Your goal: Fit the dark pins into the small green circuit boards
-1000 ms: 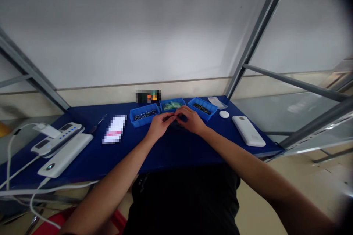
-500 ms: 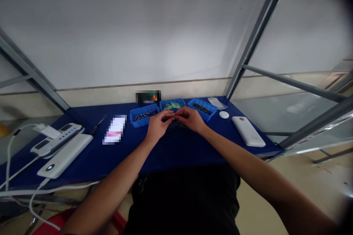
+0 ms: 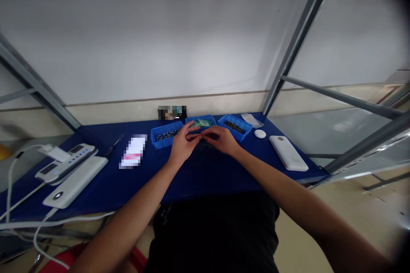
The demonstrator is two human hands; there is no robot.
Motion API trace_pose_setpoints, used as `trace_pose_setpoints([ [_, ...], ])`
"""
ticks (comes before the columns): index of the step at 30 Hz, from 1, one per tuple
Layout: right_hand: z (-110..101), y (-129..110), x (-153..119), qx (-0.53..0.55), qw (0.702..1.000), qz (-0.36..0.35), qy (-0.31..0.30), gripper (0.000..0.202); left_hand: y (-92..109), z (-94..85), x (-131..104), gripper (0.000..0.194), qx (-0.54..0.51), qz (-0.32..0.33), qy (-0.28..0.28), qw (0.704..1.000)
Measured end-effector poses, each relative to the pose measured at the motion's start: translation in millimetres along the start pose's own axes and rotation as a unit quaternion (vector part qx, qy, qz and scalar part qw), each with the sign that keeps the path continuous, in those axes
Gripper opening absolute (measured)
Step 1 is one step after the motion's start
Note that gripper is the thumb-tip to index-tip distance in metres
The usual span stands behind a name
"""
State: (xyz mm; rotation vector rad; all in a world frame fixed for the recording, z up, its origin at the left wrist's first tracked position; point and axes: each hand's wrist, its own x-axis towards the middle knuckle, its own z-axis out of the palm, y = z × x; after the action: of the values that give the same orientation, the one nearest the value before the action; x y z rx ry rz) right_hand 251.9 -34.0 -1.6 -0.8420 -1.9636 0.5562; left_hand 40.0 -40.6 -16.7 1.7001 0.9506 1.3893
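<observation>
My left hand (image 3: 185, 141) and my right hand (image 3: 221, 138) meet at their fingertips above the blue table (image 3: 205, 175). Between them is something too small to make out, pinched by both. The left hand's upper fingers are raised off the pinch. Left of the hands, a blue bin (image 3: 156, 141) holds small metallic parts. Behind them, a second blue bin (image 3: 200, 117) contains green pieces. A third blue bin (image 3: 246, 133), with dark elongated parts, lies to the right. Some small dark parts show on the table beneath the right hand.
On the left are a phone (image 3: 133, 151), a thin tool (image 3: 113, 145), a white power bank (image 3: 77, 182) and a charging device (image 3: 67, 164) with cables. At right lie a white round case (image 3: 260, 134), a white power bank (image 3: 288, 152) and a plastic bag (image 3: 252, 120).
The upper fingers of my left hand have lifted and spread away from the right hand. My right hand has shifted slightly, and its fingertips still meet the left's.
</observation>
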Motion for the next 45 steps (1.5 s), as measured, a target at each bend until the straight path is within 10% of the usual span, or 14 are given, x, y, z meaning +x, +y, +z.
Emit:
trace_pose_setpoints([
  [14,0.7,0.4,-1.1,-0.020,0.999,-0.046,0.001,0.011,1.7,-5.2,-0.7,0.026,0.120,-0.011,-0.051,0.991],
  [23,2.9,-2.6,-1.6,0.012,0.998,0.047,0.031,0.013,-1.3,-3.8,-1.4,0.017,0.119,0.023,-0.028,0.992],
  [34,1.7,0.6,-3.3,0.019,0.999,0.032,0.018,0.031,4.2,1.3,0.9,0.042,-0.007,0.025,-0.033,0.999],
  [45,1.6,2.3,-2.6,-0.037,0.999,-0.002,0.028,0.007,16.7,-0.8,-5.1,0.037,0.131,-0.036,-0.063,0.989],
])
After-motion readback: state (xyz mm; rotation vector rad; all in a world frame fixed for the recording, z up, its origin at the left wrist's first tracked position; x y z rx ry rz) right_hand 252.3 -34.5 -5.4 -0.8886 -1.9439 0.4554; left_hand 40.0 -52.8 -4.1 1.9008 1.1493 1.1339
